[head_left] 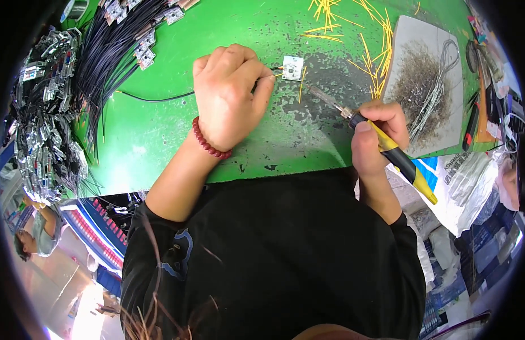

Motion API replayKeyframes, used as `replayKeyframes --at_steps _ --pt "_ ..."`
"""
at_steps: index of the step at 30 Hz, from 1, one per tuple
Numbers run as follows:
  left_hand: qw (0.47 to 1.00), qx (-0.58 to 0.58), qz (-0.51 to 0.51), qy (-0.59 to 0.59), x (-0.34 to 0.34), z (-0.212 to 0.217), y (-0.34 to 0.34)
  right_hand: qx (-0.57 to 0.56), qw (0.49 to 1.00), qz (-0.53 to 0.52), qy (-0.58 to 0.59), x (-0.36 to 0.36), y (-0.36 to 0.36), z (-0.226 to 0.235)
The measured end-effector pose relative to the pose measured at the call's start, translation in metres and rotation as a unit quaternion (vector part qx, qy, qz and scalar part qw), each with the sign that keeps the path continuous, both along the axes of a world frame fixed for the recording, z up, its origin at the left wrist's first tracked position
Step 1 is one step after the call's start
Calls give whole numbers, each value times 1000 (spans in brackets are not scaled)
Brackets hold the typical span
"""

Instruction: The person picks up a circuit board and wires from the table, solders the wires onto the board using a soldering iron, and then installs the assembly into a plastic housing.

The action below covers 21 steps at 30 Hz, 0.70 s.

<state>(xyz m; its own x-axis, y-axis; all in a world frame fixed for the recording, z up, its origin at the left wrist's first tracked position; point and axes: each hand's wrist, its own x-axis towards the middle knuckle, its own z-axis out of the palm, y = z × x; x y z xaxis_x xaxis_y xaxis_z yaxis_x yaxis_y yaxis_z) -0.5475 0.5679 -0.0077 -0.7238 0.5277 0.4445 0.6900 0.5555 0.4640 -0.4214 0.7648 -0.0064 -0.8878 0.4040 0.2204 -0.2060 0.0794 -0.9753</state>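
Note:
A small white circuit board (293, 67) lies on the green work surface. My left hand (231, 85), with a red bead bracelet on its wrist, is closed just left of the board. From under it a black cable (155, 100) runs out to the left, and a thin yellowish wire end shows between its fingertips and the board. The fingers partly hide the grip. My right hand (380, 133) is wrapped round a yellow and black soldering iron (407, 164). The iron's tip points up and left, a little right of the board and apart from it. One yellow wire (301, 85) lies against the board's right side.
Loose yellow wires (381, 62) are scattered at the far right. A grey pad (401, 45) bears dark residue and a coil of silvery wire (432, 96). Bundled black cables with boards (98, 62) and a pile of metal parts (47, 119) crowd the left. Another person (44, 232) appears lower left.

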Motion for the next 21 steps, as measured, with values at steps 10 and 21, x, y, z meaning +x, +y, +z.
replayKeyframes --at_steps 10,21 --pt "999 26 -12 20 -3 -9 1 61 998 6 -19 -13 -3 -1" --pt "1000 14 -19 -18 -2 -7 -3 95 994 31 -51 -21 -7 3"
